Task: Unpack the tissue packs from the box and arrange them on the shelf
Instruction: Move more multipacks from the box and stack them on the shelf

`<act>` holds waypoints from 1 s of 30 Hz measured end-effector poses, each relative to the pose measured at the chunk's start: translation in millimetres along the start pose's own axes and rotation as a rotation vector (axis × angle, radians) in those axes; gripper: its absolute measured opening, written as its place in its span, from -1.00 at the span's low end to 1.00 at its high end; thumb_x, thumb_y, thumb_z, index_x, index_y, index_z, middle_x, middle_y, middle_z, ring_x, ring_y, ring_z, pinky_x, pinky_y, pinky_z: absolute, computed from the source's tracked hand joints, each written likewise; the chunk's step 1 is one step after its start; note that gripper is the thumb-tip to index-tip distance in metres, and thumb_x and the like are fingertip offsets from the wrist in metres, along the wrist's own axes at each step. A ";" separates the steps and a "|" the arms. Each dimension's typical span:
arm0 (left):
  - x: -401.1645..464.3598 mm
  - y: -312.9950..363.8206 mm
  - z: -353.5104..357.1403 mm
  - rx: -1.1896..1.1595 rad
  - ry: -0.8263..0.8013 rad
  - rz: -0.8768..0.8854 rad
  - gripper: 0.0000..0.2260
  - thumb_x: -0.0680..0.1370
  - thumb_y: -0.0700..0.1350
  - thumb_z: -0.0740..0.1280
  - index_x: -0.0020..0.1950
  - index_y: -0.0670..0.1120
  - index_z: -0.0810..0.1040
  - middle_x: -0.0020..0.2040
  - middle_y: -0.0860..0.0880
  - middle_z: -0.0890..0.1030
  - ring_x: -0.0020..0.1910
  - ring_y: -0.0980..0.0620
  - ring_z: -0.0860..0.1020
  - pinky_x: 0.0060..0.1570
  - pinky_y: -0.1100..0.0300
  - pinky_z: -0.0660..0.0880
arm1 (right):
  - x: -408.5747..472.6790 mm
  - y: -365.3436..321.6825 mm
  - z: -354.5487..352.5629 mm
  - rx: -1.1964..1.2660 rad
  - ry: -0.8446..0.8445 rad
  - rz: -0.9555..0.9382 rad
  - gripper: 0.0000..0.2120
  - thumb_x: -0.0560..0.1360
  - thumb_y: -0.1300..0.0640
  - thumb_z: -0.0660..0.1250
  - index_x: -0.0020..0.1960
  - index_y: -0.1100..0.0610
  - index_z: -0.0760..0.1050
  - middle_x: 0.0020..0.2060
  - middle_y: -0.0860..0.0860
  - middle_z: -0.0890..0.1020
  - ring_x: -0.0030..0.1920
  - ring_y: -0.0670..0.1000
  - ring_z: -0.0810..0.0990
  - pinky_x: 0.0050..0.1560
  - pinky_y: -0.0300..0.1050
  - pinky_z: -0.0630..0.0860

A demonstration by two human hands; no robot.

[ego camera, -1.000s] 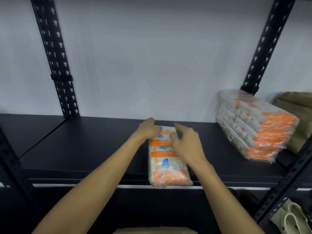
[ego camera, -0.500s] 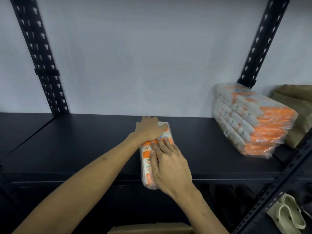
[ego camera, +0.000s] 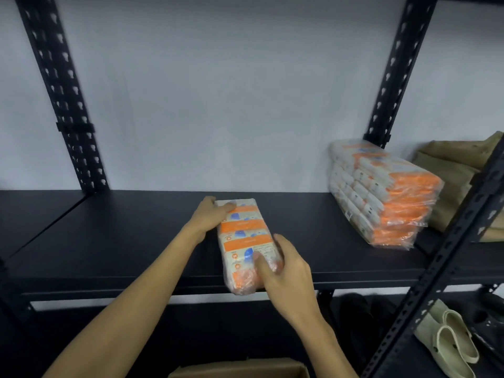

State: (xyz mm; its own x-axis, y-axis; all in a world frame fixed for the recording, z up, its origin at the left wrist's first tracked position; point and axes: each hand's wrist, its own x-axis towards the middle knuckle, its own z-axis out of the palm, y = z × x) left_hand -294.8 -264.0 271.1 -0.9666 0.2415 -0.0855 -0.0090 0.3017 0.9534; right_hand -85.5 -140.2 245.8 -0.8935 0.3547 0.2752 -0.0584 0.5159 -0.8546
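Slid right hand back from pack's top to near end, gripping it there; left hand held far end. Tissue pack lay on shelf, overhanging edge; needed pushing in.

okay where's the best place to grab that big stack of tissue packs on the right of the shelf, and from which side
Probably by its two long sides, coming from the front. The tissue stack lies flat on the shelf, angled with its orange end toward the front edge; the wall and post block the back.
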 end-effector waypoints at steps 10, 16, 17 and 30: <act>-35.5 12.1 25.7 -0.168 0.029 0.016 -0.91 0.67 -0.16 0.28 0.15 -0.08 0.53 0.00 -0.11 0.70 -0.12 -0.06 0.72 -0.13 0.02 0.66 | 0.1 10.6 -27.6 0.421 -0.060 0.028 -0.84 0.59 0.11 0.38 0.15 -0.07 0.57 0.04 -0.11 0.72 0.07 -0.10 0.70 0.05 -0.12 0.65; -24.4 78.3 53.7 -0.132 0.057 0.124 -0.52 0.56 -0.05 0.39 0.37 -0.21 0.31 0.11 -0.12 0.61 -0.05 -0.06 0.68 -0.15 0.03 0.65 | 16.1 -4.3 -78.6 0.449 0.070 -0.074 -0.82 0.59 0.16 0.39 0.11 -0.09 0.59 0.00 -0.11 0.74 0.03 -0.10 0.71 -0.04 -0.21 0.63; -19.2 92.9 59.7 -0.129 0.058 0.155 -0.52 0.53 -0.02 0.40 0.34 -0.20 0.36 0.13 -0.14 0.63 -0.05 -0.07 0.69 -0.11 0.01 0.67 | 22.1 -8.6 -90.1 0.445 0.095 -0.102 -0.82 0.58 0.17 0.39 0.13 -0.06 0.60 0.00 -0.10 0.74 0.03 -0.08 0.72 -0.02 -0.19 0.63; -8.1 269.1 149.0 -0.172 -0.267 0.116 -0.67 0.59 -0.06 0.40 0.33 -0.10 0.49 0.16 -0.16 0.65 0.13 -0.19 0.64 0.16 -0.34 0.54 | 106.8 -37.6 -238.8 0.286 0.419 -0.192 -0.73 0.58 0.12 0.40 0.27 0.10 0.57 0.00 -0.02 0.72 -0.04 -0.05 0.73 -0.01 -0.06 0.67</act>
State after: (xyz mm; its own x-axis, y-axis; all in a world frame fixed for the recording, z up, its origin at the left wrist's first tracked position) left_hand -251.2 -47.4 485.3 -0.8626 0.5053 -0.0244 0.0325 0.1034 0.9941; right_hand -72.4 64.5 412.5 -0.6043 0.5853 0.5406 -0.3747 0.3900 -0.8411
